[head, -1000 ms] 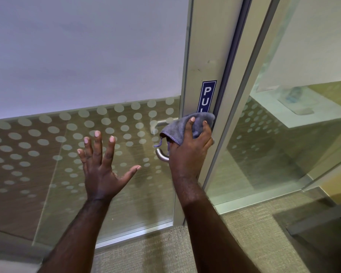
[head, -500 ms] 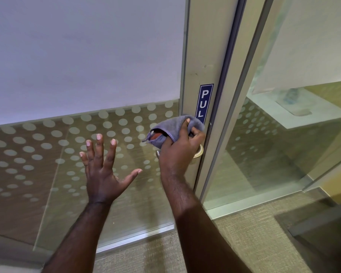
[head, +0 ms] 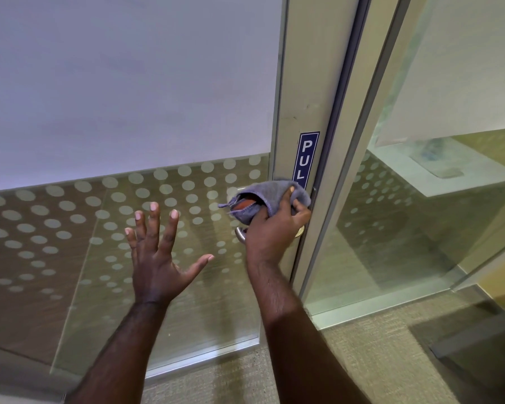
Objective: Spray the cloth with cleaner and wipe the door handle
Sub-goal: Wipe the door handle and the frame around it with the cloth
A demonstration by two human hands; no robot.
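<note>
Fingers (head: 299, 206) of the right hand (head: 274, 228) clutch the cloth (head: 270, 196) over the door handle (head: 241, 234), which extends leftward; left hand (head: 158, 258) spread, empty.

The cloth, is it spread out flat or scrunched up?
Scrunched up: the cloth is bunched in the right hand over the door handle.
</note>
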